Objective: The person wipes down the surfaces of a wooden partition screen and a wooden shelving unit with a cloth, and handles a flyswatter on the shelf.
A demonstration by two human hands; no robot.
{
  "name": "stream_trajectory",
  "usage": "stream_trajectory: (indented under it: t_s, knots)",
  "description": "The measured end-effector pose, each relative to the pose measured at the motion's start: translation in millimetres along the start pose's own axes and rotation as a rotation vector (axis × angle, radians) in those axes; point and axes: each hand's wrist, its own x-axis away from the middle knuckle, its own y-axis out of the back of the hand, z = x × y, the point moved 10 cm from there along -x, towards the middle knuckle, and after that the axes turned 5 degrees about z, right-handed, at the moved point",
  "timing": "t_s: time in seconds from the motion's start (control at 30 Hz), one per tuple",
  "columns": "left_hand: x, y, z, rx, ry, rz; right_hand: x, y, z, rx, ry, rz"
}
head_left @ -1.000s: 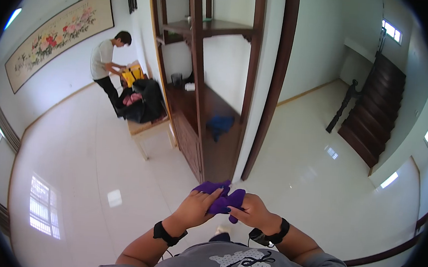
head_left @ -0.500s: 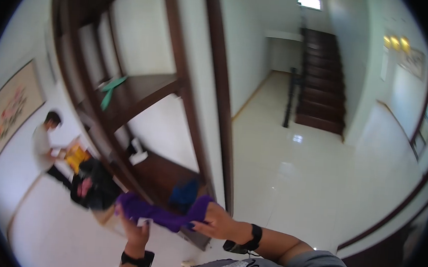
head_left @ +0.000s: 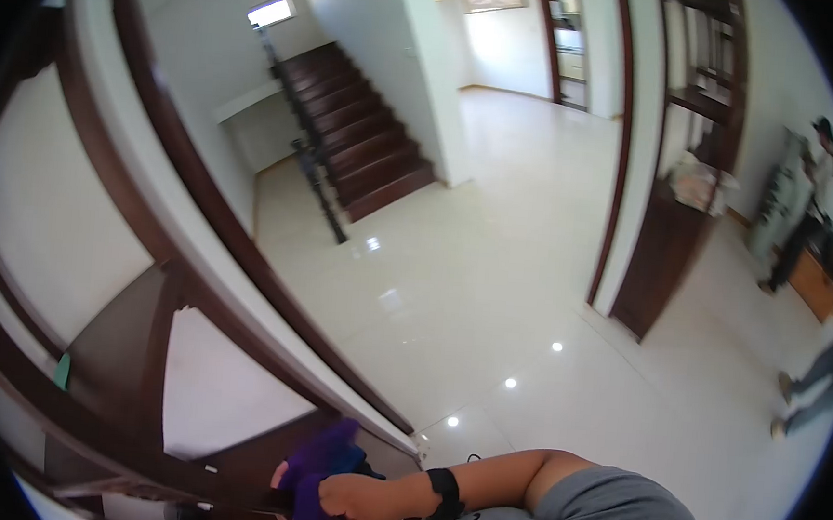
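A purple cloth [head_left: 317, 466] hangs bunched near the bottom left of the view, in front of the dark wooden shelf unit [head_left: 163, 358]. My right hand [head_left: 356, 505] is closed on its near side, fingers bent round the fabric. Only a bit of my left hand [head_left: 280, 475] shows at the cloth's left edge; its fingers are mostly hidden behind the fabric. Part of a blue cloth [head_left: 363, 465] lies on the low shelf just beyond the purple one.
Dark stairs [head_left: 363, 131] rise at the upper left. Another dark shelf unit [head_left: 663, 263] with a pale bag [head_left: 697, 186] stands at the right. A person [head_left: 804, 215] is beside an orange-brown box [head_left: 813, 284]; another person's legs [head_left: 813, 384] show at the right edge.
The view has swung right, bringing the second shelf unit and people into sight. The purple cloth, stretched between both hands half a second ago, is now bunched by the near shelf.
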Motion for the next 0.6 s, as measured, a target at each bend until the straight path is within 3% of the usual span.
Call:
stream_trajectory:
  t_s: [0.07, 0.17, 0.23, 0.43, 0.47, 0.6]
  knots:
    - [-7.9, -11.0, 25.6, 0.298, 0.136, 0.164, 9.5, -18.0, -13.0, 0.037, -0.088, -0.019]
    - [-6.5, -24.2, 40.0, 0.487, 0.230, 0.348, 18.5, -24.2, -29.1, 0.073, -0.242, 0.056]
    - [-3.6, -36.7, 31.7, 0.401, 0.215, 0.416, 27.5, -30.5, -36.5, 0.091, -0.263, 0.050]
    - [13.6, 56.5, 93.9, -0.007, 0.336, 0.136, 35.8, -22.7, -23.3, 0.137, -0.266, -0.029]
    - [21.2, 6.2, 35.1, -0.058, 0.241, 0.007, 37.8, -24.2, -26.8, 0.137, -0.298, -0.005]
    - [17.8, -7.9, 15.7, -0.199, 0.029, 0.192, 43.3, -31.4, -38.3, 0.129, -0.307, 0.010]
